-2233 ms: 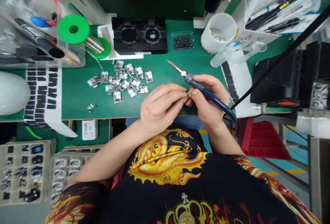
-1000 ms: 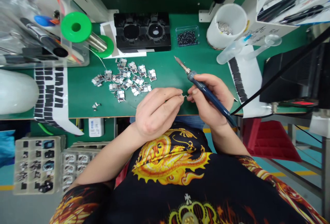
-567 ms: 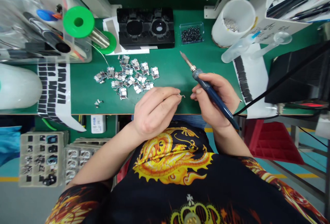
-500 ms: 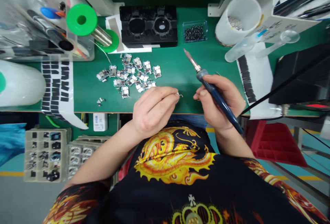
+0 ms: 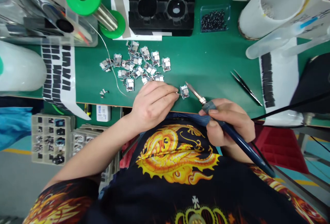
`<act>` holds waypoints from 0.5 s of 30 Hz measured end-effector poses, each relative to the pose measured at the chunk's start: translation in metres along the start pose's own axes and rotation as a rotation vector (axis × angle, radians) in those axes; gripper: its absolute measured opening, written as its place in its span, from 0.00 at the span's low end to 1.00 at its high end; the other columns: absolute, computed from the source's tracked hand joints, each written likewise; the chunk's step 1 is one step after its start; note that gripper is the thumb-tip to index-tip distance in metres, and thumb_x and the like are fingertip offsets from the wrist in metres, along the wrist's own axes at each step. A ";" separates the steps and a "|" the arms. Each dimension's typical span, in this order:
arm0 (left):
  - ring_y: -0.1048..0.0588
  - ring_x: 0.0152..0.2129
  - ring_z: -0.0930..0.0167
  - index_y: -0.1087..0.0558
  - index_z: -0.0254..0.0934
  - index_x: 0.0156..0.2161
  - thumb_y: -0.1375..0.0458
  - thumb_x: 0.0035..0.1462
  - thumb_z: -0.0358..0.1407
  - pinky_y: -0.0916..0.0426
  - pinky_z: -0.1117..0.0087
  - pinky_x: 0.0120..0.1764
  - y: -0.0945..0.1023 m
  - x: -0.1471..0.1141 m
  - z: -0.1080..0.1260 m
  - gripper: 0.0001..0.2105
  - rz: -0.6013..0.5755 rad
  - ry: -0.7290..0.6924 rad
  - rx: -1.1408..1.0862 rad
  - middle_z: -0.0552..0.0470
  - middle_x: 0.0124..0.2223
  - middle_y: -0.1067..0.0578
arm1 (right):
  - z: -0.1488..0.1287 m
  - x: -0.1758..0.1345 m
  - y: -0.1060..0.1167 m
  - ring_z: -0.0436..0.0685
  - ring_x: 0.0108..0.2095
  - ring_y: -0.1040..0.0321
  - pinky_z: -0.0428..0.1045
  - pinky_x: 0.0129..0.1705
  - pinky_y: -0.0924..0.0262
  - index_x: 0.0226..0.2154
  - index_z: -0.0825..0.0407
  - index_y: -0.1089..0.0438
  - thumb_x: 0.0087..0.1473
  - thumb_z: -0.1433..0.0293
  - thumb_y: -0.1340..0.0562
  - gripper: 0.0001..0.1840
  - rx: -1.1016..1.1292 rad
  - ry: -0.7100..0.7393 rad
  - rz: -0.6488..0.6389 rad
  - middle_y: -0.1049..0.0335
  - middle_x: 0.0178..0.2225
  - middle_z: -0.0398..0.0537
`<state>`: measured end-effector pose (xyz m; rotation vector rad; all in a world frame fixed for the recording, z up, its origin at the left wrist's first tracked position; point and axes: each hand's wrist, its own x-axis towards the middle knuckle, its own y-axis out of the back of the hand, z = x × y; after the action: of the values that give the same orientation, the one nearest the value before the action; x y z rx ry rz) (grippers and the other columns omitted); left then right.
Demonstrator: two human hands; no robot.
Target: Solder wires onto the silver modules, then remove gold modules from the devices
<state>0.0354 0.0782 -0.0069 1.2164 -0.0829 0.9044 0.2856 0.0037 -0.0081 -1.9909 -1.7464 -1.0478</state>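
My left hand (image 5: 154,105) is closed, thumb and fingers pinching a tiny metal part (image 5: 177,92) mostly hidden by the fingertips. Right beside this pinch is a small circuit board (image 5: 184,92); whether it is joined to the part I cannot tell. In my right hand (image 5: 229,122) is a blue soldering iron (image 5: 235,136), gripped like a pen. Its tip points up and left, at the board's top edge; contact is unclear. Left of the board, several similar boards (image 5: 136,60) lie in a loose cluster, partly covered by my left hand.
A green solder spool (image 5: 112,28) trails wire toward the boards. Tweezers (image 5: 246,87) lie on the right of the green bench. At the back are a black two-well block (image 5: 161,24), a clear box of black bits (image 5: 215,19) and a white cup (image 5: 254,21).
The camera view has shifted. A circuit board now shows at my left fingertips, and the iron's tip is down near it. More solder wire and the whole tweezers have come into sight.
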 end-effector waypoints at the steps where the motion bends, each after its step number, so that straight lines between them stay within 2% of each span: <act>1: 0.17 0.48 0.62 0.22 0.37 0.54 0.34 0.67 0.26 0.21 0.57 0.50 0.000 0.000 0.000 0.13 -0.003 0.003 0.002 0.44 0.51 0.14 | 0.000 -0.001 0.000 0.55 0.26 0.22 0.53 0.30 0.19 0.49 0.46 0.23 0.56 0.75 0.33 0.18 -0.003 -0.005 0.003 0.25 0.29 0.39; 5: 0.17 0.48 0.62 0.22 0.38 0.55 0.34 0.67 0.26 0.21 0.58 0.50 -0.002 -0.002 -0.002 0.14 -0.003 -0.003 0.007 0.46 0.51 0.14 | -0.004 -0.001 0.002 0.56 0.26 0.23 0.56 0.31 0.18 0.48 0.44 0.22 0.58 0.75 0.34 0.17 0.001 -0.076 -0.012 0.28 0.26 0.38; 11: 0.17 0.49 0.63 0.22 0.41 0.56 0.35 0.68 0.26 0.21 0.58 0.50 -0.005 -0.004 -0.002 0.15 -0.011 0.015 0.027 0.47 0.53 0.14 | -0.010 0.003 0.003 0.58 0.24 0.24 0.57 0.29 0.19 0.46 0.44 0.22 0.62 0.74 0.34 0.12 0.006 -0.080 -0.022 0.29 0.25 0.39; 15: 0.18 0.50 0.62 0.22 0.40 0.56 0.36 0.69 0.26 0.22 0.57 0.51 -0.005 -0.003 -0.002 0.14 -0.032 0.031 0.019 0.46 0.53 0.15 | -0.014 0.006 0.008 0.59 0.27 0.22 0.58 0.32 0.18 0.46 0.42 0.22 0.61 0.74 0.33 0.13 -0.013 -0.136 -0.107 0.29 0.26 0.39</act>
<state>0.0355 0.0779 -0.0135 1.2176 -0.0302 0.8974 0.2891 -0.0027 0.0074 -2.0401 -1.9399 -0.9778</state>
